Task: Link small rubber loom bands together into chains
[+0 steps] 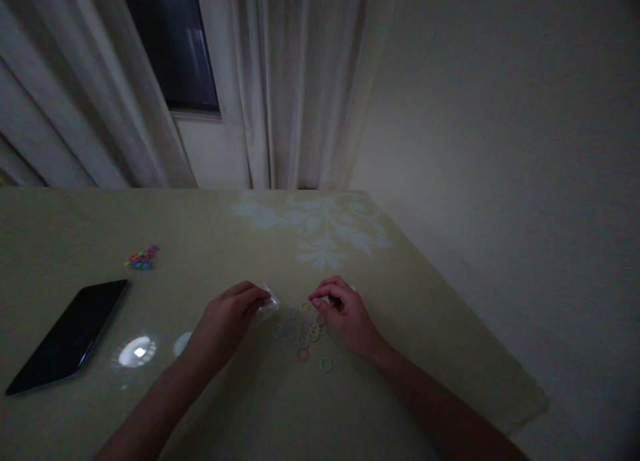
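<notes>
Small pastel rings (313,334) lie on the tabletop (440,334), in from its right edge; likely light, pliant, best pinched by the rim. Right hand (349,316): wrist angled inward, fingertips close, can't tell if gripping one. Left hand (227,318), knuckles up, pinches clear plastic bag (271,304), probably slippery.

A single head-worn camera looks forward and down from above the wearer's arms, with the hands (229,320) near, the bench (225,241) stretching ahead, and curtains (285,81) and a wall (500,114) farther off.
</notes>
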`<state>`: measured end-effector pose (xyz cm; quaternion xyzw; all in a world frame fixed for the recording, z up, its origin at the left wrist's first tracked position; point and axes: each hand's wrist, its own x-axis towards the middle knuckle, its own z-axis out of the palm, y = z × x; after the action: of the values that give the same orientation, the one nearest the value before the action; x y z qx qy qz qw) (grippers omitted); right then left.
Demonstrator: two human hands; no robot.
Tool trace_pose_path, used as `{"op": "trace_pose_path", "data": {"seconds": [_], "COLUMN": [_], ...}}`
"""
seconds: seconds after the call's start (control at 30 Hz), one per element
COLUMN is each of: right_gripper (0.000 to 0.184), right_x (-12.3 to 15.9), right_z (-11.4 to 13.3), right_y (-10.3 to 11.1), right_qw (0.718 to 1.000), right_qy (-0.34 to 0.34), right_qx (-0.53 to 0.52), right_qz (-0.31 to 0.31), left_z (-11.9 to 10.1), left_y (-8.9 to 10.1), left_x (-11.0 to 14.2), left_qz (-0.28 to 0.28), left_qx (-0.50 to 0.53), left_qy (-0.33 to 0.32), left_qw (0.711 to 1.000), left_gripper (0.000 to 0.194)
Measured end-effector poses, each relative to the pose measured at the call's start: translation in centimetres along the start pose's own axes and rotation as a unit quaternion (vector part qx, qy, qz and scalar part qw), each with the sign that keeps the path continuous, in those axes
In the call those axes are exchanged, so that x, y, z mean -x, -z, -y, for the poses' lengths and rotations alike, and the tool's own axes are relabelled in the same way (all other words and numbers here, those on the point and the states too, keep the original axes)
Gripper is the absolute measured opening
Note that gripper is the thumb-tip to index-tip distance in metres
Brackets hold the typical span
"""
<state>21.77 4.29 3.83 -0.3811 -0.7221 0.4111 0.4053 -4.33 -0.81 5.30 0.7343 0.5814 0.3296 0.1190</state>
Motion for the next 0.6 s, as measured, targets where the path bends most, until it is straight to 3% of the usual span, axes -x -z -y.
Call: {"op": "trace_pose_path", "data": {"seconds": [0.17,0.33,0.47,0.6], "right_gripper": [0.018,0.015,0.006,0.007], "right_x": [0.5,0.2,0.4,1.4], "right_z": [-1.0,-0.7,-0.4,-0.2], "right_y": [0.9,1.8,2.5,1.9], "right_qw": [0.999,0.999,0.997,0.979], "right_qy": [-0.006,-0.009,-0.012,0.028], "right_qx": [0.013,0.029,0.067,0.125], "right_qz": [-0.03,-0.018,0.048,0.156], "left_z": [-0.6,-0.3,-0.9,-1.8], "left_y": [-0.6,-0.8,-0.9,-2.2], "left_x": [-0.8,-0.8,0.3,2.8], "left_qz": [0.075,0.111,0.108,0.112], "left_qx": [-0.101,-0.151,-0.166,-0.148], "left_qy": [-0.007,-0.022,-0.026,-0.048], "left_qw": [0.992,0.982,0.98,0.982], "left_gripper": [0.036,0.047,0.055,0.048]}}
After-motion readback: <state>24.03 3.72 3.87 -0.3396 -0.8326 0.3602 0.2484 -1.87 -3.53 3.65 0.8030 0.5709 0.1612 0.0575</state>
